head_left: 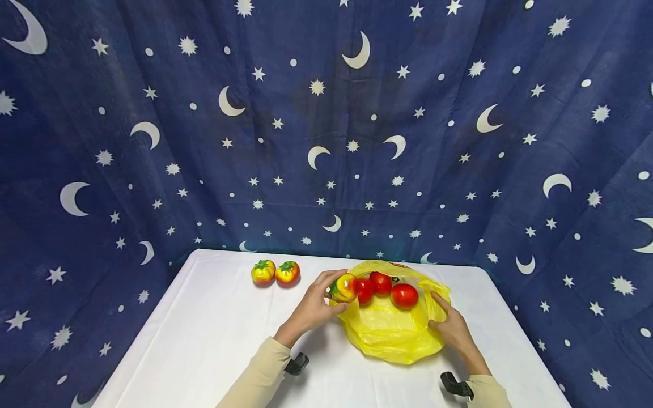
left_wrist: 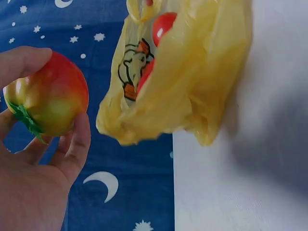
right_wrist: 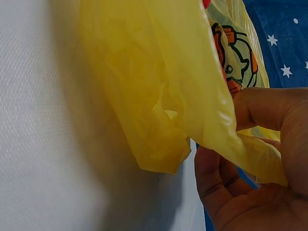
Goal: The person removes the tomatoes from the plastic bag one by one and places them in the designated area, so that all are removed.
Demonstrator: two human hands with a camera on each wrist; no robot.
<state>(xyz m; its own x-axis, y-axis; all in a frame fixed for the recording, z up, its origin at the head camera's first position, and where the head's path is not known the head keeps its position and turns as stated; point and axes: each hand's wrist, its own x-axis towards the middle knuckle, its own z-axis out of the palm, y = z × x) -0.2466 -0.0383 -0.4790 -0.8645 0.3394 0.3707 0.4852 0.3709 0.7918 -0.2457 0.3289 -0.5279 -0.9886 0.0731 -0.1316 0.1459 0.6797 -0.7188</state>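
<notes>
My left hand [head_left: 313,306] grips a red-and-yellow tomato [head_left: 344,288] with a green leafy top, at the left side of a yellow plastic bag [head_left: 393,343]. In the left wrist view, the thumb and fingers curve round that tomato [left_wrist: 57,96], apart from the bag. The bag's mouth gapes, and several red tomatoes [head_left: 405,296] show inside it. On the bag's right side, my right hand [head_left: 456,330] holds the rim between thumb and fingers. A fold of the bag [right_wrist: 255,156] passes through that hand in the right wrist view.
Two more red-and-yellow tomatoes [head_left: 263,272] sit side by side at the back left of the white table [head_left: 214,340]. Behind the table hangs a dark blue curtain [head_left: 285,170] with moons and stars.
</notes>
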